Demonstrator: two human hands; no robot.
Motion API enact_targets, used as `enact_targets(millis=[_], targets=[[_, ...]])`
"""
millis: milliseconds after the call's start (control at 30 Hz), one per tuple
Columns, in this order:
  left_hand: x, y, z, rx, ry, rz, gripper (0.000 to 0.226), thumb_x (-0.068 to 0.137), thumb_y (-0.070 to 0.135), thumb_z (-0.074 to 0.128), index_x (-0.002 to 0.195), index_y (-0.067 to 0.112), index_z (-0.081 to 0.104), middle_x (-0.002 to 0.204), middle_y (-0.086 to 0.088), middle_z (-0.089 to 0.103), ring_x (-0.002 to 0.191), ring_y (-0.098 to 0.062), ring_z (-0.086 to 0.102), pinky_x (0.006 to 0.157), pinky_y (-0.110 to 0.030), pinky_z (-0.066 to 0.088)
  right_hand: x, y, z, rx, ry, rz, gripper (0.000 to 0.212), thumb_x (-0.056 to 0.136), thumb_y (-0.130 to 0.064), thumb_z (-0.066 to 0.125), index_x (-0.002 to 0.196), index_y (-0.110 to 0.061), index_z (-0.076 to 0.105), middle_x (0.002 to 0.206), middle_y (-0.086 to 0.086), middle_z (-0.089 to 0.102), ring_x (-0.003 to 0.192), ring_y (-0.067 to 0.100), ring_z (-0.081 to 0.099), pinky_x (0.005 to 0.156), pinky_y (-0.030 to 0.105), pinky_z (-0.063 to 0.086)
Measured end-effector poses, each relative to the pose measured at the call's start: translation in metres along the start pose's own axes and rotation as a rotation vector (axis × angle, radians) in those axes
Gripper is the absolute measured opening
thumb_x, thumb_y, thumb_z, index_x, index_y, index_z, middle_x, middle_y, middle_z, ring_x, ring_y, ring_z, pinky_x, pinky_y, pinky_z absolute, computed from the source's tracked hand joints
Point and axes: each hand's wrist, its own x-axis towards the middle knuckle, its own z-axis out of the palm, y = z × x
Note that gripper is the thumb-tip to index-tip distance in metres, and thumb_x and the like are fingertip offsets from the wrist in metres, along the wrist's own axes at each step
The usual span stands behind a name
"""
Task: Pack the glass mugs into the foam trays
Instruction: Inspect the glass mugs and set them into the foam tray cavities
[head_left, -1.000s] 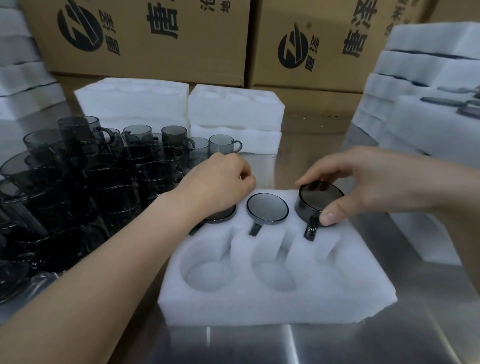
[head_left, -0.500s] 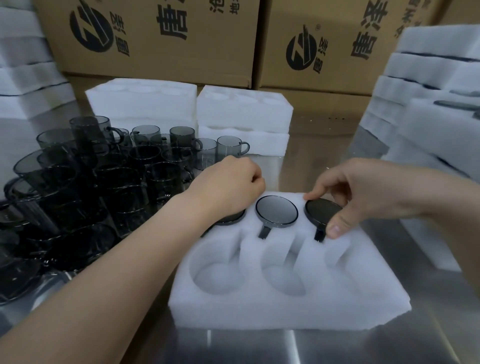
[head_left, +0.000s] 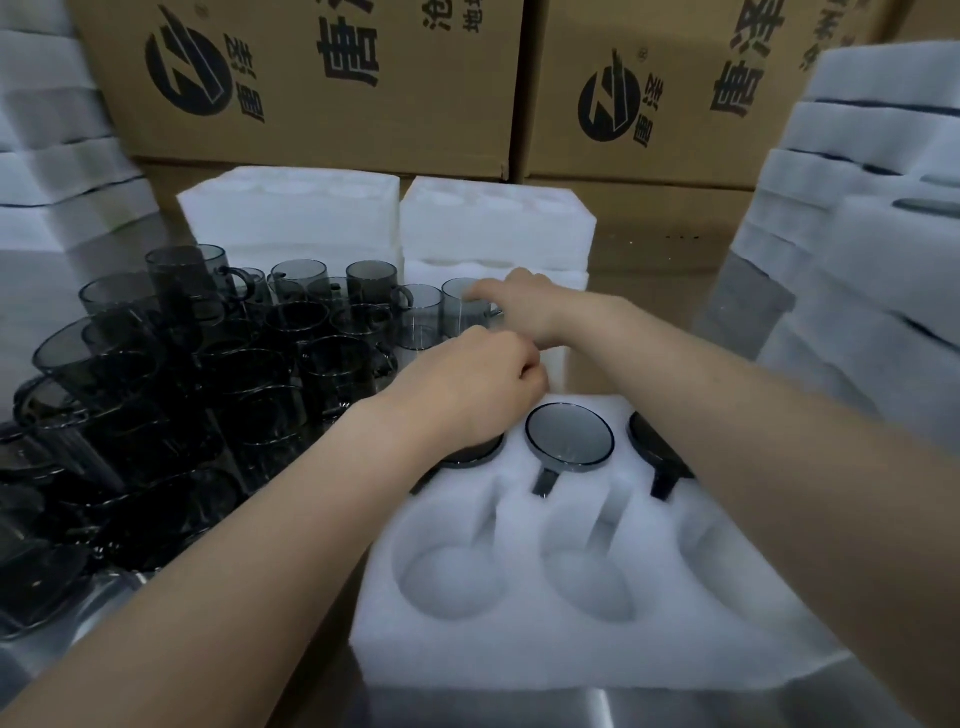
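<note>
Cardboard boxes with a printed logo wall off the back, stacks of white foam stand on either side, and a steel desk carries the work. Front and centre sits the foam tray. Its far row of three pockets is filled, each packed mug base-up with its handle in the slot. The near row of three empty pockets is yet to fill, so call it half done. Loose glass mugs, smoky grey, crowd the desk left of the tray, and some look stacked. Your right hand reaches across to the end mug nearest the tray, fingers stretched onto its rim. Blur hides the thumb, so you cannot tell if a pinch is closed. Your left hand hovers over the far-left packed mug, fingers curled under; what they hold, if anything, is hidden. Handling, as a judgement: rigid glass, probably light, smooth and likely slippery, and it chips if knocked on a neighbour. Take it by the rim or round the body, not by the handle alone, and lift it straight up clear of the cluster. Foam is soft and grippy, so expect a snug pocket: line the handle up with the slot first, then press evenly on the base.
</note>
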Motion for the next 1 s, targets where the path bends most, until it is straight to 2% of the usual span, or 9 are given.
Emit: enact_targets(millis=[167, 267, 333, 467, 600, 700, 833, 900, 1000], targets=[[0.001, -0.001, 0.001, 0.031, 0.053, -0.028, 0.033, 0.092, 0.027, 0.043, 0.06, 0.021, 0.037, 0.066, 0.0, 0.043, 0.067, -0.026, 0.044, 0.048, -0.03, 0.023, -0.004, 0.005, 0.002, 0.113, 0.212, -0.034, 0.013, 0.091, -0.024, 0.06, 0.098, -0.015, 0.066, 0.108, 0.002, 0.064, 0.1, 0.021, 0.056, 0.087, 0.036, 0.047], [0.002, -0.004, 0.002, -0.008, 0.105, -0.117, 0.021, 0.087, 0.034, 0.05, 0.07, 0.024, 0.042, 0.076, 0.0, 0.053, 0.077, -0.028, 0.053, 0.056, -0.031, 0.034, -0.019, 0.007, -0.008, 0.262, 0.261, 0.011, 0.016, 0.087, -0.022, 0.068, 0.076, -0.011, 0.067, 0.078, -0.001, 0.063, 0.073, 0.013, 0.054, 0.057, 0.022, 0.041], [0.002, -0.006, 0.003, -0.059, 0.149, -0.183, 0.024, 0.083, 0.041, 0.057, 0.091, 0.022, 0.044, 0.09, -0.001, 0.053, 0.089, -0.031, 0.056, 0.065, -0.034, 0.037, -0.034, 0.009, -0.015, 0.515, 0.288, 0.07, 0.022, 0.085, -0.019, 0.07, 0.066, -0.013, 0.061, 0.068, 0.001, 0.059, 0.062, 0.012, 0.052, 0.052, 0.019, 0.038], [0.003, -0.006, 0.003, -0.192, 0.219, -0.15, 0.078, 0.075, 0.055, 0.07, 0.132, 0.019, 0.031, 0.126, -0.004, 0.046, 0.114, -0.028, 0.052, 0.082, -0.036, 0.043, -0.068, 0.013, -0.021, 1.015, 0.27, 0.073, 0.018, 0.082, -0.024, 0.077, 0.073, -0.016, 0.064, 0.076, -0.004, 0.07, 0.074, 0.015, 0.062, 0.062, 0.023, 0.047], [0.005, -0.007, 0.002, -0.363, 0.203, -0.052, 0.068, 0.074, 0.046, 0.078, 0.124, 0.02, 0.04, 0.118, 0.002, 0.051, 0.106, -0.018, 0.053, 0.079, -0.028, 0.045, -0.082, 0.015, -0.011, 1.212, 0.29, -0.075, 0.013, 0.082, -0.019, 0.076, 0.089, -0.017, 0.066, 0.079, -0.005, 0.067, 0.076, 0.012, 0.059, 0.066, 0.023, 0.048], [0.005, -0.011, -0.001, -0.491, 0.208, -0.126, 0.056, 0.076, 0.036, 0.079, 0.115, 0.019, 0.043, 0.111, 0.003, 0.055, 0.096, -0.017, 0.059, 0.071, -0.02, 0.044, -0.084, 0.019, -0.002, 1.456, 0.205, -0.134, 0.034, 0.084, -0.001, 0.067, 0.115, -0.014, 0.061, 0.097, 0.007, 0.067, 0.076, 0.01, 0.063, 0.064, 0.017, 0.05], [0.007, -0.017, -0.003, -0.58, 0.206, -0.139, 0.053, 0.073, 0.03, 0.082, 0.116, 0.015, 0.056, 0.106, 0.002, 0.061, 0.097, -0.02, 0.063, 0.087, -0.041, 0.054, -0.083, 0.022, 0.006, 1.396, 0.151, -0.19, 0.054, 0.067, -0.01, 0.075, 0.119, -0.012, 0.062, 0.101, 0.011, 0.063, 0.078, 0.013, 0.067, 0.075, 0.023, 0.05], [0.006, -0.018, -0.004, -0.613, 0.234, -0.102, 0.051, 0.071, 0.024, 0.084, 0.114, 0.015, 0.059, 0.102, 0.004, 0.062, 0.092, -0.016, 0.063, 0.087, -0.029, 0.052, -0.084, 0.022, 0.007, 1.362, 0.15, -0.193, 0.054, 0.063, -0.016, 0.081, 0.114, -0.018, 0.064, 0.09, 0.004, 0.063, 0.07, 0.011, 0.065, 0.07, 0.026, 0.048], [0.005, -0.016, -0.004, -0.505, 0.288, -0.05, 0.049, 0.068, 0.02, 0.084, 0.108, 0.021, 0.056, 0.1, 0.01, 0.059, 0.082, 0.002, 0.056, 0.066, -0.003, 0.039, -0.086, 0.02, 0.007, 1.193, 0.213, -0.129, 0.051, 0.061, -0.022, 0.086, 0.105, -0.029, 0.064, 0.094, 0.003, 0.059, 0.057, 0.008, 0.057, 0.053, 0.025, 0.044]])
